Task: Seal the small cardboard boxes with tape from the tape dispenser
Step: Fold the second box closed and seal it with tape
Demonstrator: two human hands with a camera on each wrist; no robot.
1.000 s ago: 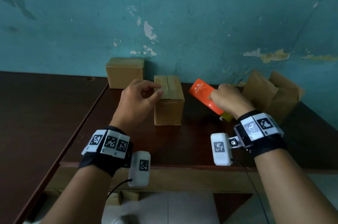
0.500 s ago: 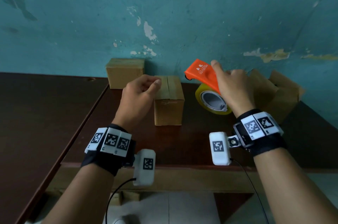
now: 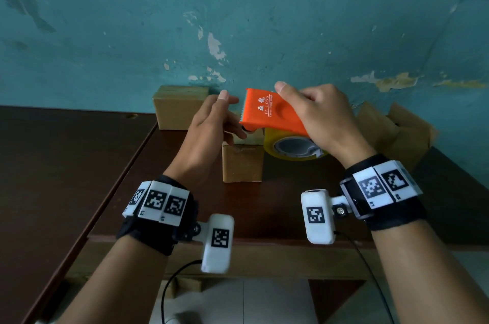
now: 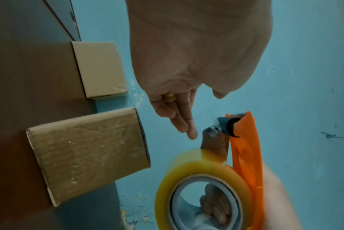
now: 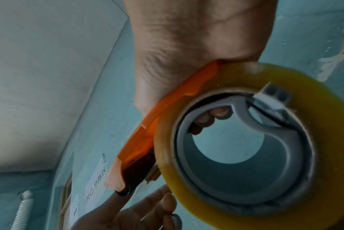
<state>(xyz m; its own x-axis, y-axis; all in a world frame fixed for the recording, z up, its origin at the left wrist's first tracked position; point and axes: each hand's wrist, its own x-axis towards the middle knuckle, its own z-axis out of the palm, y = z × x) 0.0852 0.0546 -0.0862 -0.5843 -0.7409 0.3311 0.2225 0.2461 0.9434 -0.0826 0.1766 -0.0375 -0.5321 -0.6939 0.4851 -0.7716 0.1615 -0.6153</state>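
Observation:
My right hand (image 3: 317, 117) grips the orange tape dispenser (image 3: 267, 112), fingers curled into the core of its yellow tape roll (image 3: 293, 150), and holds it above the table. My left hand (image 3: 234, 116) is open, thumb and straight fingers spread at the dispenser's toothed front end. In the left wrist view its fingertips (image 4: 191, 134) sit just short of the loose tape end by the roller on the dispenser (image 4: 246, 147). Below stands a small cardboard box (image 3: 242, 162), its top partly hidden. In the right wrist view the roll (image 5: 167, 147) fills the frame.
A second closed small box (image 3: 180, 106) stands by the teal wall at the back left. Cardboard boxes with open flaps (image 3: 397, 130) lie at the back right. The dark wooden table (image 3: 264, 207) has its front edge near my wrists; another tabletop adjoins on the left.
My right hand lifted the dispenser and swung it left, above the middle box. My left hand came off the box top and rose to the dispenser's front end.

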